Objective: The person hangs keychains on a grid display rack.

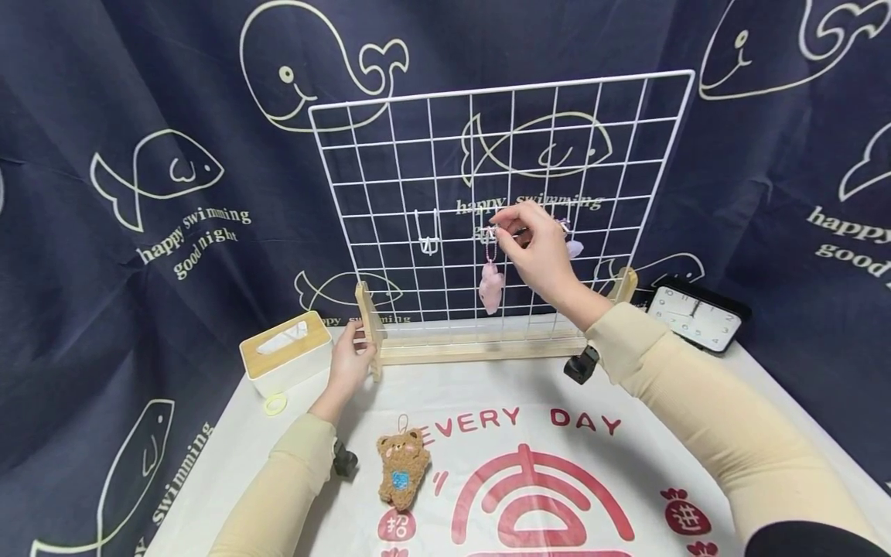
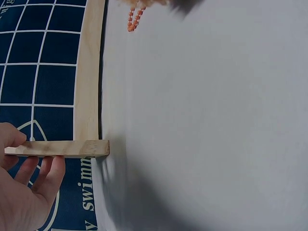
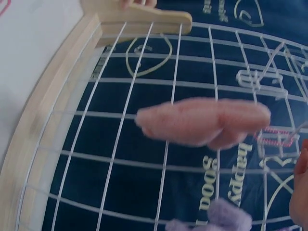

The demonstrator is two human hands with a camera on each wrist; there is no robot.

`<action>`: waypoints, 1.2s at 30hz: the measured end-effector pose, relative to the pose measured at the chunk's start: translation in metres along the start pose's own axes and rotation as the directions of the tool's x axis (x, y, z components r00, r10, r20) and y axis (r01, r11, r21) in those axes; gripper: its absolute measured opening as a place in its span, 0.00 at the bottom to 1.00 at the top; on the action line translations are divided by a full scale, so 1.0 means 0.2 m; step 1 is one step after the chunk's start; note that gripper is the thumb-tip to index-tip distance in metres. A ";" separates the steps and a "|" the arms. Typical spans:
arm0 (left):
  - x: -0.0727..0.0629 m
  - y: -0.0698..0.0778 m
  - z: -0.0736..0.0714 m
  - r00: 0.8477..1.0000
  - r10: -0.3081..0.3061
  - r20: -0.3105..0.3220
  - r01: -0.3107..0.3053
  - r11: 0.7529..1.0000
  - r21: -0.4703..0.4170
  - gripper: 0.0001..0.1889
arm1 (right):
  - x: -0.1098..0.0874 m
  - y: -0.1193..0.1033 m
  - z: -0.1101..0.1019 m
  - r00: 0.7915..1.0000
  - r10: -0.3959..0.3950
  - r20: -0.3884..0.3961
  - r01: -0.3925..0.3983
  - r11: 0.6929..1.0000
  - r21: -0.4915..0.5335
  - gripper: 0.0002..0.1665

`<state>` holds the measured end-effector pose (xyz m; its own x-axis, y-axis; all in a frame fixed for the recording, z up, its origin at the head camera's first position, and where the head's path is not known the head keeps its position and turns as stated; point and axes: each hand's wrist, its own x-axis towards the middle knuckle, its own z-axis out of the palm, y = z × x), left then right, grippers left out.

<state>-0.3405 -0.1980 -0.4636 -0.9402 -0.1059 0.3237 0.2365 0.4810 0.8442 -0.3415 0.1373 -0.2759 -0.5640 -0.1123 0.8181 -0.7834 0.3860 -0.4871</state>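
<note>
A pink plush charm [image 1: 491,290] hangs by its bead chain from my right hand [image 1: 536,251], whose thumb and fingertips pinch the top in front of a white wire grid [image 1: 501,91]. A hook behind those fingers is partly hidden. In the right wrist view the plush [image 3: 202,120] hangs before the grid. My left hand [image 1: 350,360] grips the left wooden foot [image 2: 72,149] of the stand, thumb on one side and fingers on the other. Behind my right hand, a purple plush [image 1: 574,247] hangs on the grid, partly covered. Another white hook [image 1: 428,241], at left, is bare.
A brown bear plush [image 1: 402,468] with a loop lies on the table. Beside my left hand stand a tissue box [image 1: 292,375] and a pale yellow ring [image 1: 274,404]. A black-framed clock [image 1: 696,316] leans at the right, and a dark patterned cloth [image 1: 209,70] hangs behind.
</note>
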 end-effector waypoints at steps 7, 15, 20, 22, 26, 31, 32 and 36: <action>0.00 0.01 0.00 1.000 -0.012 0.000 0.012 1.000 0.004 0.24 | -0.06 -0.10 0.06 0.995 -0.084 0.048 0.078 0.990 0.114 0.08; 0.00 0.01 0.00 1.000 -0.008 0.003 0.008 1.000 0.009 0.24 | -0.18 -0.16 0.15 0.982 -0.089 0.168 0.059 0.982 0.177 0.07; -0.01 0.01 0.00 1.000 -0.001 0.002 0.001 1.000 0.002 0.23 | -0.28 -0.17 0.23 0.959 -0.092 0.267 0.044 0.983 0.180 0.07; -0.01 0.01 0.00 1.000 0.003 -0.001 -0.003 1.000 -0.004 0.23 | -0.32 -0.17 0.26 0.949 -0.082 0.304 0.027 0.983 0.180 0.07; -0.01 0.02 0.00 1.000 0.014 -0.009 -0.014 1.000 -0.009 0.22 | -0.40 -0.16 0.33 0.929 -0.045 0.367 -0.024 0.983 0.180 0.06; -0.01 0.03 -0.01 1.000 0.018 -0.008 -0.018 1.000 -0.005 0.22 | -0.50 -0.15 0.42 0.899 0.027 0.436 -0.107 0.981 0.159 0.06; -0.01 0.03 -0.01 1.000 0.017 -0.005 -0.017 1.000 -0.004 0.23 | -0.53 -0.15 0.43 0.892 0.044 0.450 -0.124 0.981 0.150 0.06; -0.01 0.02 -0.01 1.000 0.009 -0.003 -0.009 1.000 0.008 0.22 | -0.61 -0.14 0.50 0.857 0.086 0.507 -0.177 0.975 0.133 0.07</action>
<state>-0.3366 -0.1964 -0.4599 -0.9372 -0.1045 0.3328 0.2431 0.4885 0.8380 -0.2766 0.0485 -0.3935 -0.6835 -0.5278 0.5043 -0.6992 0.2748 -0.6600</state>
